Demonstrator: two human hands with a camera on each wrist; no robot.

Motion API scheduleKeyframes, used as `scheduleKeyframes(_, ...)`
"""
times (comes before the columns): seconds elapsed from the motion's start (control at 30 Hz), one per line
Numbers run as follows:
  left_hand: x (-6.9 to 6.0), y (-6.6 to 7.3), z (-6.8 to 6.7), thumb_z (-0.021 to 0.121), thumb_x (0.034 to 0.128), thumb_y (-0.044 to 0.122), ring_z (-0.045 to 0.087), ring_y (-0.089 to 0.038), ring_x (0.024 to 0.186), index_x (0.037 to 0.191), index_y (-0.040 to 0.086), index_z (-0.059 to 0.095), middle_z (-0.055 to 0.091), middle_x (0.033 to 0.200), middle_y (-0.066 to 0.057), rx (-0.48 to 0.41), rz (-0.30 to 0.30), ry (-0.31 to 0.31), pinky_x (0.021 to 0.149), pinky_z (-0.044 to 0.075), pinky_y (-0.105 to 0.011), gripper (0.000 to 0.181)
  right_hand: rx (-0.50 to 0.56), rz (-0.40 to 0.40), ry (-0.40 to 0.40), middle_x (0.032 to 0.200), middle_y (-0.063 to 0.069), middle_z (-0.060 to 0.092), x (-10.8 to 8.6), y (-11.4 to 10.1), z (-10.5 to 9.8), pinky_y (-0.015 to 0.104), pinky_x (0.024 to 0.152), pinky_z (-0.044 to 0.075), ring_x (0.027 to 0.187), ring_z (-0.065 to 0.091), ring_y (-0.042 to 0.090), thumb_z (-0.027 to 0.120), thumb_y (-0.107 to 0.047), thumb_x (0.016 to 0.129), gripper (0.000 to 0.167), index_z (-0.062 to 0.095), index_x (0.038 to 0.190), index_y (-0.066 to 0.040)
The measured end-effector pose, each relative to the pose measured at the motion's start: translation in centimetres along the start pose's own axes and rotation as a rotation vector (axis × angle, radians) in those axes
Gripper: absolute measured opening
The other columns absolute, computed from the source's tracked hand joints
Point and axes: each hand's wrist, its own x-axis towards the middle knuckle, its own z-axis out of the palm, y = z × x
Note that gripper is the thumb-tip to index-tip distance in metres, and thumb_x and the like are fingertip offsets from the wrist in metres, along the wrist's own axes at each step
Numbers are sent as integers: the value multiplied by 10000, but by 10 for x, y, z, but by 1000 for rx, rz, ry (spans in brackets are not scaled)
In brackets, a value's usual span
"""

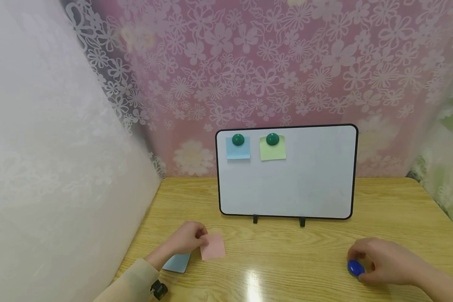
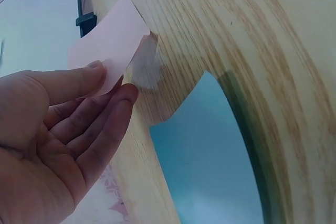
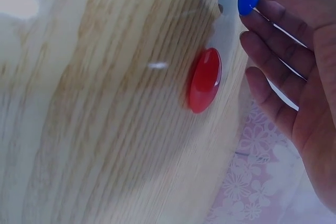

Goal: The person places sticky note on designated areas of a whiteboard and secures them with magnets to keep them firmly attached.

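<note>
Paper (image 1: 213,247), pink, is pinched by its edge in the left hand (image 1: 186,237) above the table (image 1: 287,256), beside a blue sheet (image 1: 178,263), and a blue magnet (image 1: 355,268) is held by the right hand (image 1: 389,260). With so little gripped, the paper could be creased or dropped, and the smooth magnet let slip; no container is seen.

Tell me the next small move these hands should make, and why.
Probably lift the pink note toward the whiteboard, beside the yellow-green note: the left hand pinches it by its edge, the right hand holds a blue magnet, and a green magnet pins that neighbouring note.
</note>
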Motion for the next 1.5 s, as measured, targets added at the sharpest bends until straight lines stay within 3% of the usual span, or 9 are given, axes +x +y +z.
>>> scheduleKeyframes(0.2,2,-1,-1,790,979,121,575,-100,704,993,86,770,674,833,75,-34,-4,59,595,500,-281,42,-51,-13,19,1060,-244,655,3,-1,-1,280,679,563,910,624,-33,928,-367,857,334,749,1113,-250)
scheduleKeyframes(0.47,2,0,-2,789,995,156,611,-106,780,1015,114,803,709,890,76,-92,-23,100,651,519,-287,48,-74,37,0,1120,-215,685,9,-6,0,308,744,594,969,657,-3,904,-419,875,380,768,1176,-230)
scheduleKeyframes(0.67,4,-1,-2,767,1023,218,586,-116,764,984,155,807,711,889,76,-129,-46,135,665,499,-298,84,-124,-18,56,1098,-245,644,13,-6,3,301,703,581,936,631,-18,907,-411,875,331,769,1148,-284)
scheduleKeyframes(0.93,6,5,0,780,1016,255,655,-127,842,1045,139,821,742,956,52,-183,-103,191,724,556,-338,127,-151,15,84,1127,-238,650,17,-6,5,312,732,591,959,643,-8,878,-491,889,354,768,1165,-299)
scheduleKeyframes(1.13,9,9,4,796,1003,244,644,-145,812,1023,121,834,752,936,38,-208,-109,243,694,549,-343,130,-186,-30,148,1137,-230,661,23,-8,7,316,733,591,951,653,-1,890,-469,885,350,768,1164,-298)
scheduleKeyframes(1.5,16,11,6,804,996,274,664,-144,905,1065,116,835,759,998,33,-251,-114,280,770,568,-370,175,-188,-32,193,1145,-214,676,32,-11,7,299,755,594,975,663,18,897,-465,878,372,780,1169,-264)
